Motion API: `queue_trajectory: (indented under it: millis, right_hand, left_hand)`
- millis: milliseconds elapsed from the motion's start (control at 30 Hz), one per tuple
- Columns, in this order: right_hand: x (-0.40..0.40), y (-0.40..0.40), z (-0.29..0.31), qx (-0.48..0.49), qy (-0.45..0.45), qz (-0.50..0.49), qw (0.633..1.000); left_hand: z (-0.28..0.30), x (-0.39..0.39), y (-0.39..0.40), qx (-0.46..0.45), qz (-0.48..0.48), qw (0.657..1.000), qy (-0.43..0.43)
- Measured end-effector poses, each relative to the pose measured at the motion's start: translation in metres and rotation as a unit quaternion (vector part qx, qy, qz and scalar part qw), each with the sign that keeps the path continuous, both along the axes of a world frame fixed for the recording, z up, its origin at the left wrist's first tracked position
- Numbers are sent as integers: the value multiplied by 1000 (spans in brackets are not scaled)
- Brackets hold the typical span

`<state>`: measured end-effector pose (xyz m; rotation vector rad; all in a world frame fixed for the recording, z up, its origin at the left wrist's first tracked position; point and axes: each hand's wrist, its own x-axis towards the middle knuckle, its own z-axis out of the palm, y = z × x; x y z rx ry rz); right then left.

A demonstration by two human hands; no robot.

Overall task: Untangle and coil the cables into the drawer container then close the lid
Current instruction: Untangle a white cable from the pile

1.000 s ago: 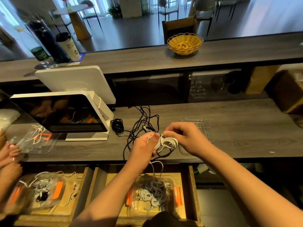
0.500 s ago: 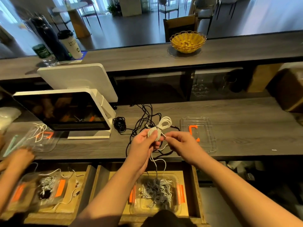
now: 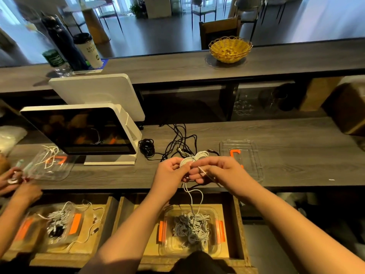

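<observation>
Both hands meet above the front edge of the desk (image 3: 296,155). Left hand (image 3: 169,175) has its fingers curled round a small bundle of white cable (image 3: 194,158), wound in soft round loops. Right hand (image 3: 223,171) pinches the thin loose end of that same cable between thumb and finger. The two hands are almost touching.

One long strand of the white cable hangs down from the hands into the open drawer (image 3: 236,224) below. It lands in a clear plastic container (image 3: 214,246) with orange clips on its sides. A messy pile of grey-white cables (image 3: 190,228) lies inside it, all curly and mixed up.

The desk is grey wood with lines in it. The clear lid (image 3: 250,157), flat with round corners and an orange clip, lies on the desk just right of the hands. Thin black cables (image 3: 177,143) lie tangled on the desk just behind the hands. A white screen (image 3: 79,131) with a shiny dark front stands to the left. The desk is bare to the right of the lid.
</observation>
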<state>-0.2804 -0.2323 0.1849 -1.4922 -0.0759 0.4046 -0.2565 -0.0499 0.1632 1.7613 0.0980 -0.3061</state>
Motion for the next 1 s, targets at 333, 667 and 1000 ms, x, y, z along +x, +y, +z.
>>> queue_trajectory:
  millis: [333, 667, 1000]
  right_hand:
    - [8, 6, 8, -366, -274, -42, 889]
    - [16, 6, 12, -352, -220, -40, 909]
    - [21, 5, 10, -355, -238, -66, 902]
  left_hand:
    - [10, 4, 5, -2, -94, 994, 55]
    - [21, 10, 7, 113, -185, 976, -14]
    - [20, 6, 2, -124, -51, 980, 146]
